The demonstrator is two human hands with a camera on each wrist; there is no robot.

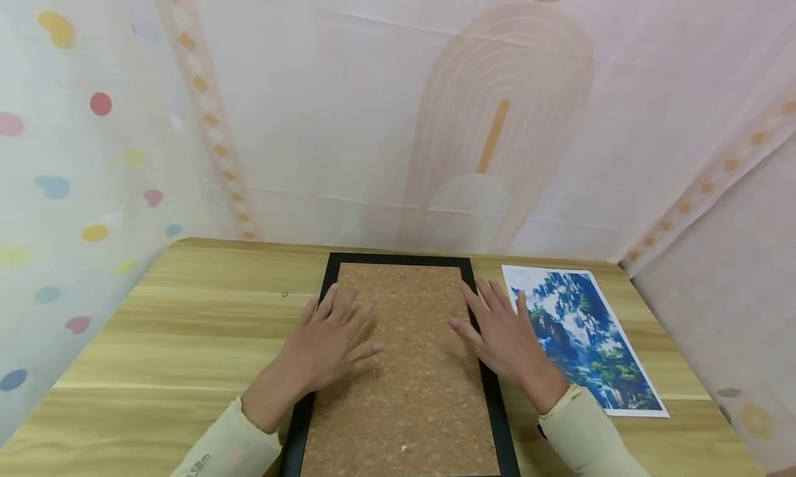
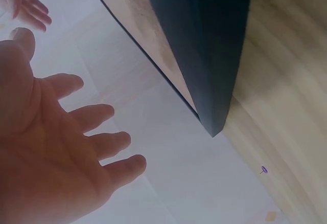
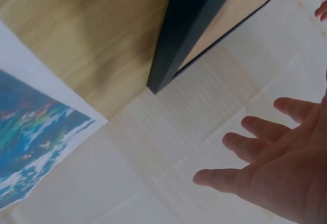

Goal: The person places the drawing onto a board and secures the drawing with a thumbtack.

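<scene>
Head view shows our left hand (image 1: 329, 339) lying flat, fingers straight and spread, on the cork backing (image 1: 407, 366) of a black picture frame (image 1: 398, 258) that rests face down on the wooden table (image 1: 186, 325). Our right hand (image 1: 506, 335) lies the same way across the frame's right rail, fingers released and fanned toward 11 o'clock, grasping nothing. The frame sits at the middle of the table, its far edge toward 12 o'clock near the patterned cloth backdrop (image 1: 373, 117).

At 3 o'clock from the frame, just beside it but apart, lies a printed landscape picture (image 1: 581, 339) of blue cliffs and green trees with a white border. A small dark mark (image 1: 285, 294) sits on the table at 10 o'clock from our left hand.

Our left cuff carries small grey writing that we cannot read. On the wrist views we see each open palm (image 2: 56, 147) (image 3: 278, 168) and a black frame corner (image 2: 214, 127) (image 3: 156, 86) against the wood, with the print's edge (image 3: 36, 127) at the right wrist's 9 o'clock.
</scene>
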